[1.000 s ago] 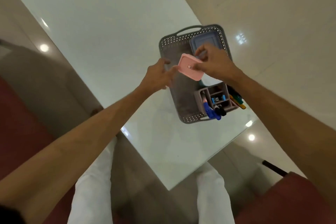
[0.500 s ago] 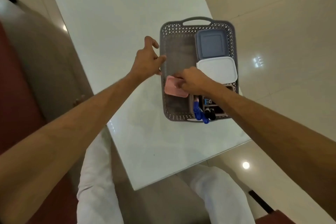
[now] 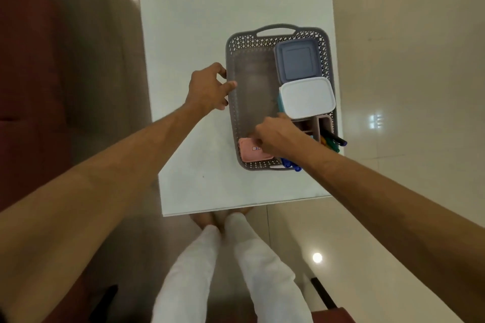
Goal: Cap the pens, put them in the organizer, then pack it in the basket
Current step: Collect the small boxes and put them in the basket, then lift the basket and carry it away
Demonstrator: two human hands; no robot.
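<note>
Pink box point(image 3: 253, 152) is lying crosswise in the basket point(image 3: 237, 46) at six o'clock — right hand point(image 3: 278, 136) pinching its right end, organizer point(image 3: 321, 123) packed at four; left hand point(image 3: 210, 88), fingers spread, bracing the nine o'clock rim.

The basket point(image 3: 252, 42) sits on the table point(image 3: 210, 8) toward its right edge, handle at 12 o'clock. Inside, a lidded box point(image 3: 298, 60) fills the 1 o'clock corner; a second lidded box point(image 3: 307, 97) lies just behind it at 3 o'clock, overlapping its near edge. The organizer point(image 3: 324, 123) stands at 5 o'clock, partly under that second box, with pens point(image 3: 334, 140) leaning out over the basket's rim. A flat case point(image 3: 253, 153) lies in the 7 o'clock corner. The left hand point(image 3: 210, 89) rests at the basket's 9 o'clock wall; the right hand point(image 3: 278, 134) is over the case and organizer
</note>
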